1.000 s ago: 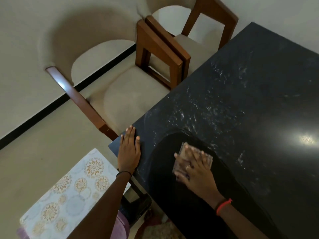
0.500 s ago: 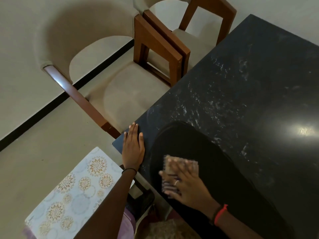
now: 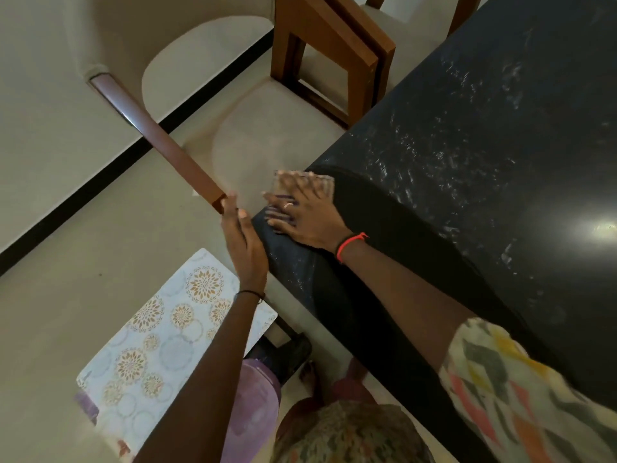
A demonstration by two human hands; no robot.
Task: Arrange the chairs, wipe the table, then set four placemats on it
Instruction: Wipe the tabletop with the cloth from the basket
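Note:
My right hand (image 3: 302, 212) presses a small checked cloth (image 3: 325, 183) flat with spread fingers at the near left corner of the black table (image 3: 467, 145). The cloth overhangs the corner. A dark wiped band runs from the corner back along the table, and white streaks cover the rest. My left hand (image 3: 245, 238) lies with straight fingers against the table's left edge, below the corner. A floral placemat (image 3: 160, 339) sits under my left forearm, low at the left. A beige chair with wooden arms (image 3: 267, 142) stands at the table's left side.
A second wooden-armed chair (image 3: 377, 35) stands close behind the first, their arms almost touching. A beige wall with a black skirting strip (image 3: 110, 168) runs along the left. Beige floor shows between the wall and the table. My patterned clothing fills the bottom.
My right hand has slid the cloth left and forward to the table's corner, widening the wiped band. My left hand has moved off the tabletop to its side edge.

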